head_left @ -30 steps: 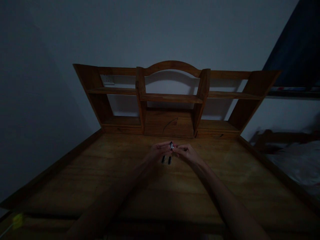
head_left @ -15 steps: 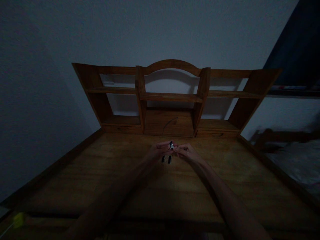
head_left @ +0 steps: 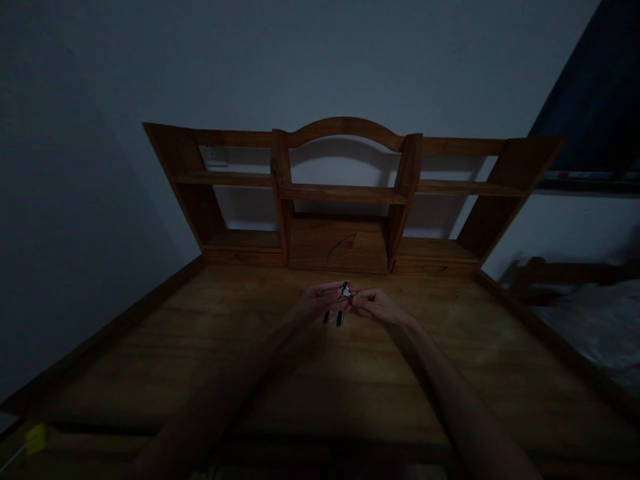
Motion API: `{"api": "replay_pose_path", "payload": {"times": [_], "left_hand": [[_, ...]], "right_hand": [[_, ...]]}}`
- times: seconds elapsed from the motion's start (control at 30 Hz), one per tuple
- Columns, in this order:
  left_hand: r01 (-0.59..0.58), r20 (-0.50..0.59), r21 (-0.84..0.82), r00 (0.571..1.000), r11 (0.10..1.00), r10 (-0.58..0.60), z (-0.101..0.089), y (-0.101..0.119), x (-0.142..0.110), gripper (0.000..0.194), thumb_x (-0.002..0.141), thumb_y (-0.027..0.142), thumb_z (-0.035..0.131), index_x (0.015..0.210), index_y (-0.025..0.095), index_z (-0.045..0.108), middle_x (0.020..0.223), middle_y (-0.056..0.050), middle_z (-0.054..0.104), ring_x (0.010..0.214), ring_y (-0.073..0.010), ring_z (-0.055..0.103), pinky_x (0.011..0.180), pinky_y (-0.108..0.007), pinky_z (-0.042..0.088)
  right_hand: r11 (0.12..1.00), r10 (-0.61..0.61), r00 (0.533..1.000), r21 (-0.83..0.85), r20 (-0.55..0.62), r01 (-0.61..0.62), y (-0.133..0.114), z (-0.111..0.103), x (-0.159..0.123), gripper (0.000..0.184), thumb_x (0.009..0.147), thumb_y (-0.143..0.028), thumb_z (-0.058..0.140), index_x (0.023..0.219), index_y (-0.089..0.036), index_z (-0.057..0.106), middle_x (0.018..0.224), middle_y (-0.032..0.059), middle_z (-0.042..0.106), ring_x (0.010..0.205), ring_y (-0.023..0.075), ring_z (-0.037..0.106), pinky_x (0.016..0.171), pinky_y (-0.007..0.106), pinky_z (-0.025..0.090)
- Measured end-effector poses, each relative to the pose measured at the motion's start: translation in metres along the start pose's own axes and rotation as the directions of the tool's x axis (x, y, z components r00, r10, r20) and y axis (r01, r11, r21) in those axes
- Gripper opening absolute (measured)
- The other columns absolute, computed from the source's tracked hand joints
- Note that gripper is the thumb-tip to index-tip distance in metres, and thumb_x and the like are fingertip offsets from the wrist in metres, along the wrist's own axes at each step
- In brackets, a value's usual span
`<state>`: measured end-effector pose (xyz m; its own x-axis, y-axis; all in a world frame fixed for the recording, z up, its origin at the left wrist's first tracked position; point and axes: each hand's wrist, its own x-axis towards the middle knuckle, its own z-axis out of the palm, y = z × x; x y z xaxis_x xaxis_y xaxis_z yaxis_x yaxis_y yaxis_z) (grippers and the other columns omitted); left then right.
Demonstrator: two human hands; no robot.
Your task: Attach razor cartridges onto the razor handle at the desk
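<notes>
The room is dim. Both my arms reach out over a wooden desk (head_left: 200, 360). My left hand (head_left: 320, 301) and my right hand (head_left: 376, 305) meet fingertip to fingertip above the desk, both pinched on a small shiny dark object (head_left: 345, 291) that I cannot make out. Just below it, two small dark pieces (head_left: 333, 319) lie side by side on the desk top, apart from the fingers.
A wooden shelf unit (head_left: 345, 193) with an arched middle stands at the back of the desk against a pale wall. A raised rail runs along the desk's left and right sides. A bed with light bedding (head_left: 595, 327) lies to the right. Something yellow (head_left: 35, 440) sits at the lower left.
The hands and the small object have stayed in almost the same place; only the view has shifted slightly.
</notes>
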<state>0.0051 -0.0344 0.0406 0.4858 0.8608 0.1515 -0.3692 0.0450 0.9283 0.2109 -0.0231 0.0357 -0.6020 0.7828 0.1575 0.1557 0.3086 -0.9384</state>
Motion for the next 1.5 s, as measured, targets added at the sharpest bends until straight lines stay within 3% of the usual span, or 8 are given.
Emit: {"api": "replay_pose_path", "payload": {"times": [0.33, 0.73, 1.07, 1.5], "left_hand": [[0.003, -0.016, -0.006, 1.000, 1.000, -0.003, -0.001, 0.002, 0.001, 0.048, 0.073, 0.032, 0.073, 0.116, 0.014, 0.063, 0.116, -0.014, 0.065, 0.105, -0.0257, 0.062, 0.093, -0.038, 0.046], [-0.012, 0.007, -0.024, 1.000, 1.000, 0.012, 0.002, 0.005, 0.000, 0.046, 0.072, 0.033, 0.073, 0.113, 0.015, 0.065, 0.119, -0.015, 0.063, 0.109, -0.0267, 0.060, 0.098, -0.039, 0.043], [0.004, 0.030, 0.010, 1.000, 1.000, -0.004, -0.002, 0.004, -0.001, 0.046, 0.074, 0.032, 0.071, 0.115, 0.013, 0.064, 0.119, -0.016, 0.063, 0.107, -0.0267, 0.061, 0.098, -0.039, 0.043], [-0.015, -0.048, 0.034, 0.999, 0.999, 0.016, 0.004, -0.001, -0.001, 0.047, 0.070, 0.036, 0.074, 0.111, 0.014, 0.067, 0.113, -0.014, 0.067, 0.104, -0.0266, 0.063, 0.093, -0.037, 0.046]], "right_hand": [[1.000, -0.030, 1.000, -0.004, -0.005, 0.030, 0.004, 0.001, 0.002, 0.046, 0.084, -0.054, 0.053, 0.085, -0.012, 0.071, 0.051, -0.0044, 0.040, 0.045, 0.0071, 0.031, 0.045, 0.023, 0.019], [0.998, 0.019, 0.985, 0.064, -0.172, -0.008, 0.001, 0.011, 0.003, 0.042, 0.079, -0.052, 0.060, 0.061, -0.014, 0.059, 0.048, -0.0049, 0.038, 0.045, 0.0071, 0.030, 0.045, 0.024, 0.016], [1.000, 0.021, 0.992, 0.008, -0.120, -0.020, -0.007, 0.008, 0.001, 0.045, 0.079, -0.054, 0.059, 0.058, -0.014, 0.058, 0.047, -0.0043, 0.040, 0.045, 0.0074, 0.032, 0.046, 0.025, 0.018], [0.997, 0.026, 0.992, -0.068, -0.125, -0.034, -0.001, 0.005, 0.001, 0.046, 0.080, -0.056, 0.056, 0.060, -0.014, 0.057, 0.050, -0.0037, 0.039, 0.046, 0.0074, 0.031, 0.045, 0.024, 0.017]]}}
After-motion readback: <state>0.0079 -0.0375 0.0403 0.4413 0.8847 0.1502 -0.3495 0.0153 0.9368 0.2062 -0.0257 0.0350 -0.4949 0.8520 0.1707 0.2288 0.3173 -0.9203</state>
